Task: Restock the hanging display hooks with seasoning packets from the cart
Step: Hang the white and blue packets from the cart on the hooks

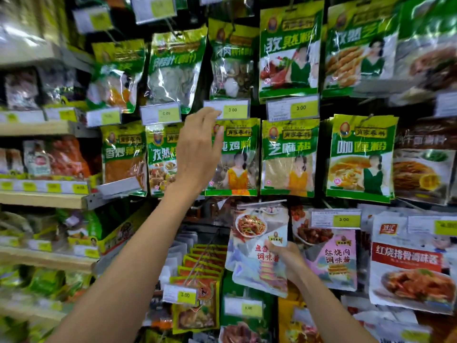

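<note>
My right hand (288,259) grips a pale blue and white seasoning packet (259,248) low in the middle of the display, its top tilted toward a bare hook (262,203). My left hand (200,149) is raised with relaxed fingers, its fingertips at the price tag (226,109) above a green chicken-seasoning packet (235,157). It holds nothing. Rows of green packets hang from the display hooks above.
A pink packet (333,258) and a white-and-red packet (410,263) hang to the right of the held one. Orange packets (202,266) hang on a hook below left. Wooden shelves (42,127) with goods run along the left. The cart is out of sight.
</note>
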Available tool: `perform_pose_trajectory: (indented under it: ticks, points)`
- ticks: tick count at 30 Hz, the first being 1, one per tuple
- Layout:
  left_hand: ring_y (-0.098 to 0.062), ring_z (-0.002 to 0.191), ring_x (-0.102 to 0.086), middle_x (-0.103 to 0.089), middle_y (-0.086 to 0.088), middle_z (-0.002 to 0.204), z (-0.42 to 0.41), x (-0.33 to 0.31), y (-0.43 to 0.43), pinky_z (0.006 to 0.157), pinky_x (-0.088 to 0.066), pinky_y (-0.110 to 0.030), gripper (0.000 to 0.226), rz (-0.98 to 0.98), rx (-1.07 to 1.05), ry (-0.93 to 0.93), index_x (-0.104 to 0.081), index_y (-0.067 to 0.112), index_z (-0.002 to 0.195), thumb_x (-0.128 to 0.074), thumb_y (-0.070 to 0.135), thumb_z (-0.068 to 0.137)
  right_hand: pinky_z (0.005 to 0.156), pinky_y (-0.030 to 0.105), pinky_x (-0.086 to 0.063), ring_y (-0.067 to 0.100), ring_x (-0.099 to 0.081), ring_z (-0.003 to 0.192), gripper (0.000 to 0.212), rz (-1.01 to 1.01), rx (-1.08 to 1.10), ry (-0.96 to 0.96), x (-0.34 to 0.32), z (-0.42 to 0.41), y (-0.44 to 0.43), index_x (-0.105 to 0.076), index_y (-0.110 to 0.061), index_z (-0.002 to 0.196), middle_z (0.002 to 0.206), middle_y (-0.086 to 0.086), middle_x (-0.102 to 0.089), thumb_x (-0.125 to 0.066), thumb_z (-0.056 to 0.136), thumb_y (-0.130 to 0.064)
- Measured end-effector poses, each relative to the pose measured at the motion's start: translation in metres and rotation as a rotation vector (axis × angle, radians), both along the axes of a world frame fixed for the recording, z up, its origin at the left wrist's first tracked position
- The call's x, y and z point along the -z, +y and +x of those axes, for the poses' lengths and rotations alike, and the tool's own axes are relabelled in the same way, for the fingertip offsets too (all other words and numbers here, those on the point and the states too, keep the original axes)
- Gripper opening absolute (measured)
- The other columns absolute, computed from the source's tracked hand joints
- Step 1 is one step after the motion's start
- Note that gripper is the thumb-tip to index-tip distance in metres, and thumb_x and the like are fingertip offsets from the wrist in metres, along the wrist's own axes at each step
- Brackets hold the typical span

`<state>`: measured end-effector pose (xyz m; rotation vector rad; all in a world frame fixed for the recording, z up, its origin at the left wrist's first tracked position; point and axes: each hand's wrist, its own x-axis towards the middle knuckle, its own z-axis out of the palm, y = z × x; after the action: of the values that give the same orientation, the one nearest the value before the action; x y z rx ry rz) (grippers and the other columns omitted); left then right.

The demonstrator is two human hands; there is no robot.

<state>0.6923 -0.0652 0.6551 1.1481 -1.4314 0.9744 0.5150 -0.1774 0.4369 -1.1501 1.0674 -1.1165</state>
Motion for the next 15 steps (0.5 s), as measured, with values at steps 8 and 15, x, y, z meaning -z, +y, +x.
perform_pose_trajectory:
  ticks: [8,15]
  points:
    - [-0.03,0.135,-0.035,-0.039,-0.016,0.146,0.0,-0.037,-0.055,0.111,-0.023,-0.041,0.044,0.125,-0.203,-0.157,-0.039,0.009,0.142,-0.035,0.027,0.102,0.076,0.039,-0.054,0.028,-0.066,0.079,0.016,-0.034,0.095,0.105,0.001,0.003,-0.015,-0.06,0.002,0.088,0.09,0.018,-0.07,-0.069,0.086,-0.011]
    - [-0.025,0.137,-0.031,-0.039,-0.012,0.146,0.004,-0.038,-0.07,0.115,-0.017,-0.039,0.046,0.177,-0.222,-0.17,-0.033,0.01,0.144,-0.031,0.03,0.103,0.049,0.024,-0.042,0.016,-0.06,0.06,0.022,-0.058,0.205,0.179,0.004,0.005,-0.016,-0.058,-0.005,0.086,0.073,0.007,-0.067,-0.07,0.087,-0.024]
